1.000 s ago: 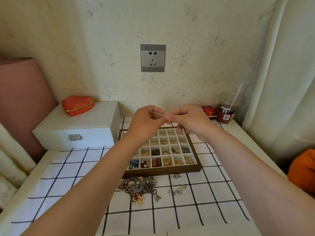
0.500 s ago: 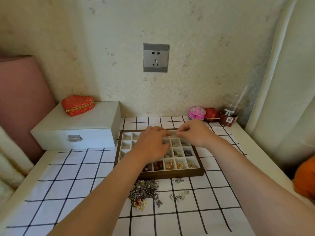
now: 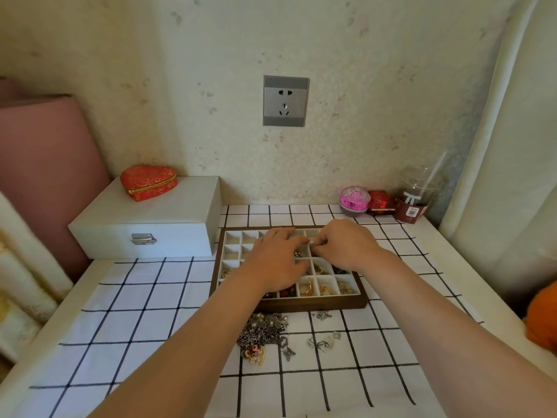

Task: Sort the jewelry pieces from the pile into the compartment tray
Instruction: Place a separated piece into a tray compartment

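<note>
On the white desk (image 3: 87, 282), the left hand (image 3: 275, 262) lies over the brown wooden compartment tray (image 3: 313, 304), fingers nearly straight, its grip apart; the right hand (image 3: 346, 245) curls its fingers above a middle compartment, but whether its grip clamps a piece I cannot tell; both hands have come down since a second ago, so probably one piece is being placed; the tangled silver jewelry pile (image 3: 262, 330) waits before the tray.

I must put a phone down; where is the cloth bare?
Bare cloth lies left of the compartment tray, before the white box. Crowded: the jewelry pile before the tray, and the cup at back right.
</note>
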